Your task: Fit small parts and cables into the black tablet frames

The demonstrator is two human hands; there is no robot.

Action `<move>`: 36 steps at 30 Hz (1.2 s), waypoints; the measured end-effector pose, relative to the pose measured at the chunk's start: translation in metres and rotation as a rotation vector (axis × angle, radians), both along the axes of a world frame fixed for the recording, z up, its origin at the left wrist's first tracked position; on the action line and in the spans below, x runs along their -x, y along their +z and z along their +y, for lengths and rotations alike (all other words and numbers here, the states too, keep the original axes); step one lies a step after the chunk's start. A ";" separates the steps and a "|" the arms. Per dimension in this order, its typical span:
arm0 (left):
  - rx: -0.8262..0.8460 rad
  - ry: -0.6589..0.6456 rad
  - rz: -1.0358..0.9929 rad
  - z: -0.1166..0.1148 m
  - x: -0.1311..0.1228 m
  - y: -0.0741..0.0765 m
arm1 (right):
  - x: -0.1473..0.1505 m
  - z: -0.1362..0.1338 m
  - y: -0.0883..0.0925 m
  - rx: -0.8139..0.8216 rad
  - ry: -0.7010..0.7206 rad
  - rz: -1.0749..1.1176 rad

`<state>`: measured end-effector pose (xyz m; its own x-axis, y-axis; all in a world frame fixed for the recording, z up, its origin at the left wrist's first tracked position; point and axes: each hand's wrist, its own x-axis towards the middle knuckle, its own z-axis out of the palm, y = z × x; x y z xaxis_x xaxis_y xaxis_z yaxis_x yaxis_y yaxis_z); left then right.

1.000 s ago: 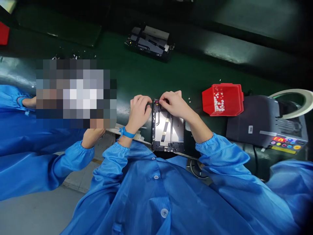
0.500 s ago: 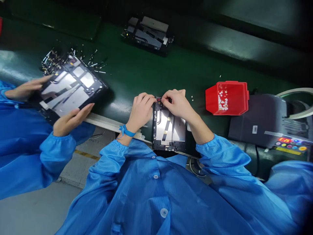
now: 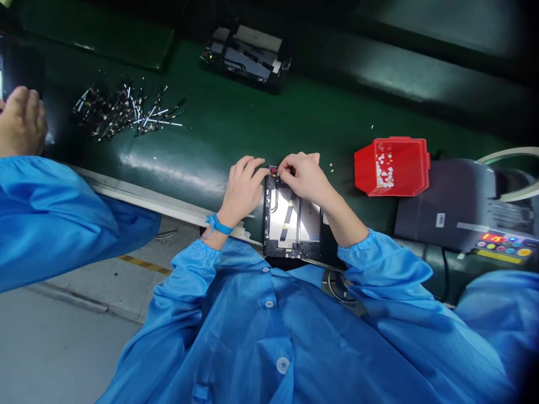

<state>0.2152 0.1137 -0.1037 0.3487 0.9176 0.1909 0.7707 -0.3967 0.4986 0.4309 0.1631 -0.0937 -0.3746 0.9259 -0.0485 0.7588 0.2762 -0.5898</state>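
Right in front of my body, at the bench edge, lies an opened tablet with a black frame, silvery plates and dark flex strips. My left hand, wearing a blue wrist strap, has its fingertips on the tablet's upper left corner, gripping the edge. Beside it, my right hand is closed in a pinch over the top end, close to a small red part. Whatever sits between those fingertips is too small or hidden to make out.
Another opened tablet lies farther back. A pile of thin flex cables is at left, near a co-worker's hand. A red bin holding small white pieces stands at right, beside a dark machine with lit buttons.
The co-worker's tablet has moved away to the far left, uncovering the cable pile. My own hands stay almost in place at the tablet's top end.
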 end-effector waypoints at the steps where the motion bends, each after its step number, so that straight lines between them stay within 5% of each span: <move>1: 0.003 -0.006 0.006 0.000 0.000 0.000 | 0.000 0.000 0.000 -0.008 0.002 -0.006; 29: -0.188 -0.346 0.220 0.015 0.016 0.000 | 0.010 0.003 0.016 -0.058 0.075 -0.301; 36: -0.200 -0.349 0.271 0.009 0.017 -0.003 | 0.012 0.006 0.023 -0.043 0.120 -0.375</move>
